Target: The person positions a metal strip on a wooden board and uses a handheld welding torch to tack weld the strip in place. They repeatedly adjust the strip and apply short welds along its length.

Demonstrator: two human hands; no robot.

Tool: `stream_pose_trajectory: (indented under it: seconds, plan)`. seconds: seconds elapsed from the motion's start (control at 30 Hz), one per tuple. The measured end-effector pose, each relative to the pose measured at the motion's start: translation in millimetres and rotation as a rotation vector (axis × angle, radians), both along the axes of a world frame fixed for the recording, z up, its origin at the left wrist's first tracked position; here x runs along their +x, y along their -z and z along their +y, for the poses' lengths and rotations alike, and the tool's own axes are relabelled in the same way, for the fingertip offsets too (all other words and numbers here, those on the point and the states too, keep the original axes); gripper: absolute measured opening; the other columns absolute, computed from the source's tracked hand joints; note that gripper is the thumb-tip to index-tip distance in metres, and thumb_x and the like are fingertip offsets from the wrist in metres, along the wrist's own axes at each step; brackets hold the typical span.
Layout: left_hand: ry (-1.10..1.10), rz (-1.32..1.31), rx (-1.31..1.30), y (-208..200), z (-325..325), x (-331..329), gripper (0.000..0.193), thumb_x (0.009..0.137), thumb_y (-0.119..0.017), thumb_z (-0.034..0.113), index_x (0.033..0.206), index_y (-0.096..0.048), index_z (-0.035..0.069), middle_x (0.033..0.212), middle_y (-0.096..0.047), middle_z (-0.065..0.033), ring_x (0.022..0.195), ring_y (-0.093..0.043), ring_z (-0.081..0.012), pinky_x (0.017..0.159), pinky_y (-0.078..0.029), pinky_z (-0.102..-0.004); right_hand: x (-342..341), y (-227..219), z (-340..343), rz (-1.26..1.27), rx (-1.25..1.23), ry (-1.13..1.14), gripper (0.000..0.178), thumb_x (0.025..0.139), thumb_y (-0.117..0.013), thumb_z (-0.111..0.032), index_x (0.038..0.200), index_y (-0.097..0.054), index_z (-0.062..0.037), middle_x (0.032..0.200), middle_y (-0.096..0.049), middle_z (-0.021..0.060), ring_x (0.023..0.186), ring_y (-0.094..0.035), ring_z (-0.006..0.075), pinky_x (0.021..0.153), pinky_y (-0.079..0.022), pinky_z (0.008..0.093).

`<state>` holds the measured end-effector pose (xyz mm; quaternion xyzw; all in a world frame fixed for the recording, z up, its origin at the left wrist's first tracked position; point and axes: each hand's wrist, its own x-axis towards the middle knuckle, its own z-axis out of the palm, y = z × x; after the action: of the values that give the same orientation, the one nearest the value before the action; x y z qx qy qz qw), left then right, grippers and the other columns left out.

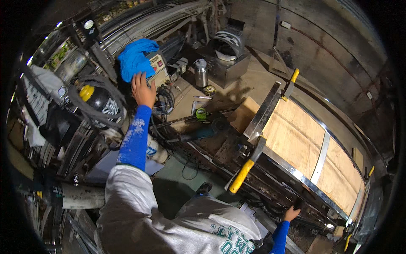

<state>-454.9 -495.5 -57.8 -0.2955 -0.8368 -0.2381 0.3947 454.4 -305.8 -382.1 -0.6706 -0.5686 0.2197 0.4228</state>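
The fingers of your left hand are extended and released, reaching over the lower edge of a blue cloth; whether they touch it, you cannot tell from here. The cloth lies just beyond those fingertips, draped over a boxy machine whose front panel shows just right of them. Coiled cables sit below and right of the same fingers, in the way on that side. Farther right of them stand a metal bottle and a helmet on a metal box. To their left is a dark gas cylinder with a yellow top, a thick hose looped around it.

Your right hand is well apart, by the near side of a wood panel in a metal frame; you can't tell whether its fingers grasp anything. Between your two hands lie a green tape measure, a grinder and a clamp's yellow handle, which juts toward you.
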Motion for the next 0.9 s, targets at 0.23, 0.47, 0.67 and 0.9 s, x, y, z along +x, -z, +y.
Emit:
stream_pose_trajectory:
  seconds: [0.23,0.47,0.67,0.9]
  plan:
    - [-0.277,-0.093,-0.555,-68.2,83.8,-86.6,0.08,0.08,-0.087,0.044,0.148,-0.058,0.013,0.152,-0.056,-0.0107,0.145,-0.044,-0.0325,0.116,-0.033,-0.0607,-81.4,-43.2,-119.4,0.218,-0.163,0.291,0.06,0.101,-0.074,-0.03,0.146,-0.054,0.0054,0.149,-0.055,0.0213,0.133,-0.053,0.0301,0.115,-0.038,0.0398]
    - [-0.201,-0.101,-0.663,-88.4,95.4,-82.4,0.073,0.081,-0.086,0.046,0.143,-0.063,0.014,0.144,-0.06,-0.0092,0.134,-0.052,-0.0323,0.103,-0.041,-0.0579,-91.7,-30.1,-198.8,0.289,-0.082,0.442,0.061,0.1,-0.076,-0.028,0.145,-0.054,0.0081,0.139,-0.062,0.0212,0.12,-0.059,0.0276,0.108,-0.044,0.0385]
    - [-0.112,-0.109,-0.621,-95.1,87.5,-95.6,0.06,0.079,-0.086,0.044,0.13,-0.072,0.015,0.137,-0.064,-0.0092,0.13,-0.055,-0.0339,0.102,-0.044,-0.0559,-94.8,-31.9,-221.7,0.181,-0.099,0.606,0.058,0.099,-0.076,-0.03,0.14,-0.058,0.0074,0.131,-0.066,0.0212,0.112,-0.062,0.0291,0.101,-0.049,0.0405]
    - [0.204,0.225,-0.284,-73.8,73.9,-86.6,0.039,0.085,-0.08,0.03,0.117,-0.073,0.009,0.127,-0.066,-0.0118,0.121,-0.058,-0.0355,0.099,-0.047,-0.0511,-103.0,-9.1,-243.6,0.251,-0.227,0.778,0.064,0.096,-0.08,-0.03,0.14,-0.052,0.0075,0.119,-0.063,0.0236,0.098,-0.065,0.0299,0.08,-0.057,0.0404]
